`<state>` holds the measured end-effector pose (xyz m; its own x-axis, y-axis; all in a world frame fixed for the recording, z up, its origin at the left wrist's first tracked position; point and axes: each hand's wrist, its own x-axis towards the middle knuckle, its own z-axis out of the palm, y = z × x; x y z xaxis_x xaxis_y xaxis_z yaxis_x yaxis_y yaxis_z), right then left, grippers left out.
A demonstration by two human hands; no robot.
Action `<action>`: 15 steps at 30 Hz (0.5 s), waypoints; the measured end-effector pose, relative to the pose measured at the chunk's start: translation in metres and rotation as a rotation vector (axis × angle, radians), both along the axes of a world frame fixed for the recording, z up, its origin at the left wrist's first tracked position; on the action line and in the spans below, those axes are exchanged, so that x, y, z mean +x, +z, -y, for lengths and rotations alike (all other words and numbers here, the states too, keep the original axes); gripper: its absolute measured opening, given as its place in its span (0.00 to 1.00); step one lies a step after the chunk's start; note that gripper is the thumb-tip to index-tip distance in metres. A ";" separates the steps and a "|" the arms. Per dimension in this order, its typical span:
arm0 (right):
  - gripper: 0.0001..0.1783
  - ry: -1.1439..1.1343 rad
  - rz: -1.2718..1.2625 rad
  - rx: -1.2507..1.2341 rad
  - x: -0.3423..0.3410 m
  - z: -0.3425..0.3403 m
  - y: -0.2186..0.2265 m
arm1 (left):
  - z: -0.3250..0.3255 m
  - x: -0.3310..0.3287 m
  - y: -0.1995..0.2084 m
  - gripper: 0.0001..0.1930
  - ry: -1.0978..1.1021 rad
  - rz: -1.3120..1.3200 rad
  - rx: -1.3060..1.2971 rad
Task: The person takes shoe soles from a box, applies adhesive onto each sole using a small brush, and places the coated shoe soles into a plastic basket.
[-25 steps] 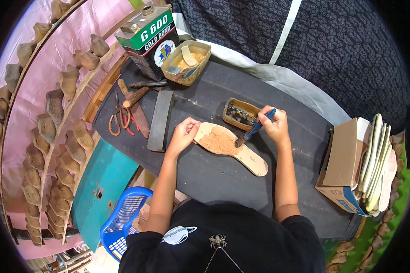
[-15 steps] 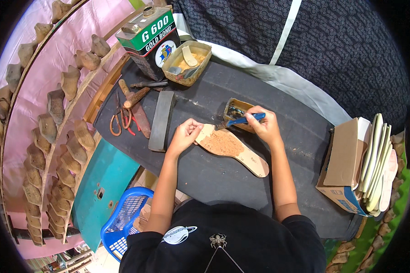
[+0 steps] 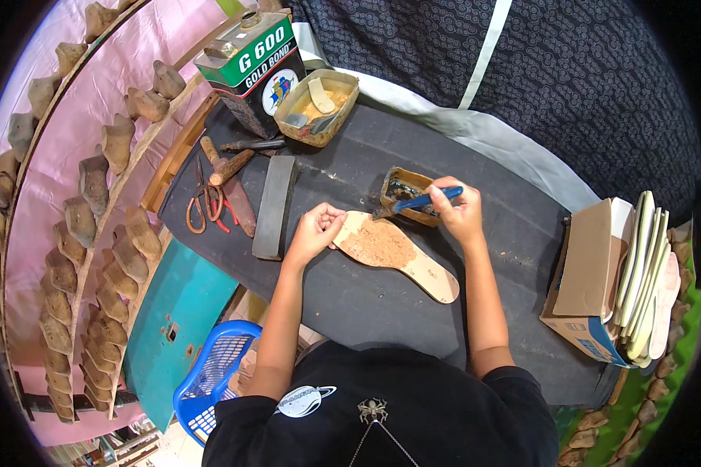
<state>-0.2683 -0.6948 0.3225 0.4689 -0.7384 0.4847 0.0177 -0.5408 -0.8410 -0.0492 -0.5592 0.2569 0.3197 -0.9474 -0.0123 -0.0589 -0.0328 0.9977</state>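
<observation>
My left hand (image 3: 318, 233) pinches the wide toe end of a pale shoe insole (image 3: 413, 261) between thumb and fingers. Brown adhesive-like coating covers much of the insole's front half, with a few small spots toward the heel. In my right hand (image 3: 461, 214) is a blue-handled brush (image 3: 417, 201), its dark tip on the upper edge of the coated area. Just beyond the brush stands a small open container (image 3: 389, 184), stained dark inside and partly hidden by my right hand.
To the left lie a grey block (image 3: 275, 206), scissors (image 3: 202, 204) and wooden-handled tools. A tall can (image 3: 249, 70) and a tub of scraps (image 3: 319, 136) stand behind. At the right is a cardboard box (image 3: 588, 272) beside stacked insoles (image 3: 642, 280). Shoe lasts (image 3: 93, 183) line racks at far left.
The brush and my right hand have shifted slightly right, with the brush tip moving a little along the insole's upper edge. My left hand keeps its hold on the insole.
</observation>
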 end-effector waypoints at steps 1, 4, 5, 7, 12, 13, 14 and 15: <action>0.09 0.004 -0.039 -0.004 0.002 -0.001 -0.003 | 0.000 0.000 0.001 0.07 0.002 0.006 -0.004; 0.09 0.014 -0.099 -0.019 0.003 0.001 -0.005 | -0.001 0.000 0.003 0.07 0.001 0.003 0.003; 0.09 0.019 -0.121 -0.031 0.001 0.002 -0.005 | -0.001 0.000 0.003 0.07 -0.001 -0.004 0.012; 0.09 0.017 -0.108 -0.040 -0.005 0.006 -0.003 | 0.000 0.000 0.003 0.07 -0.004 -0.007 0.010; 0.11 0.026 -0.152 -0.106 -0.018 0.011 0.008 | 0.000 0.001 0.000 0.07 -0.006 0.002 0.002; 0.12 0.021 -0.177 -0.095 -0.019 0.008 0.013 | 0.000 0.001 0.000 0.07 -0.001 0.005 0.005; 0.12 0.020 -0.176 -0.096 -0.019 0.007 0.015 | 0.000 0.001 0.000 0.07 0.004 0.008 0.008; 0.11 0.036 -0.204 -0.100 -0.020 0.007 0.017 | 0.000 0.001 0.000 0.07 0.003 0.008 0.008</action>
